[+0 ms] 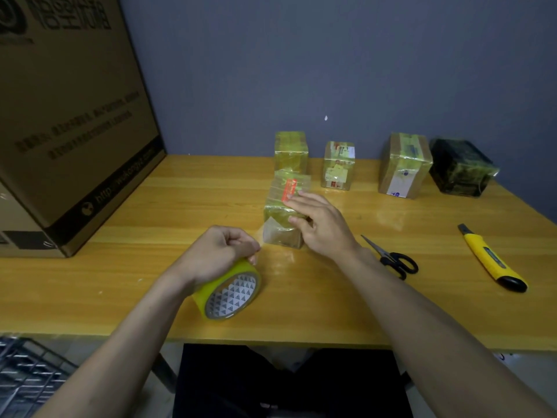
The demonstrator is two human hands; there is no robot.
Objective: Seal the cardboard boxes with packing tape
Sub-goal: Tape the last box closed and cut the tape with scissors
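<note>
Right hand (319, 223) lies flat with straight fingers on the top of the small box (286, 212), pressing on it near a red label, thumb against the box's near side. Left hand (220, 251) curls its fingers round the yellow tape roll (230, 292), which stands on edge just left of and nearer than the box, its open core facing the person and slightly right. A clear strip of tape (261, 236) stretches from the left hand's fingertips to the box's near face.

This box stands near the middle of the wooden table (150, 212), its long axis running away from the person toward the wall. Directly behind it sits another taped box (291, 152); right of that, two more taped boxes (339, 165) (405, 164) and a dark wrapped box (462, 167) line the wall. Right of the small box, beyond the right wrist, lie black-handled scissors (391, 257), blades pointing toward the box, and farther right a yellow utility knife (491, 260). Well to the box's left stands a large cardboard carton (66, 116).
</note>
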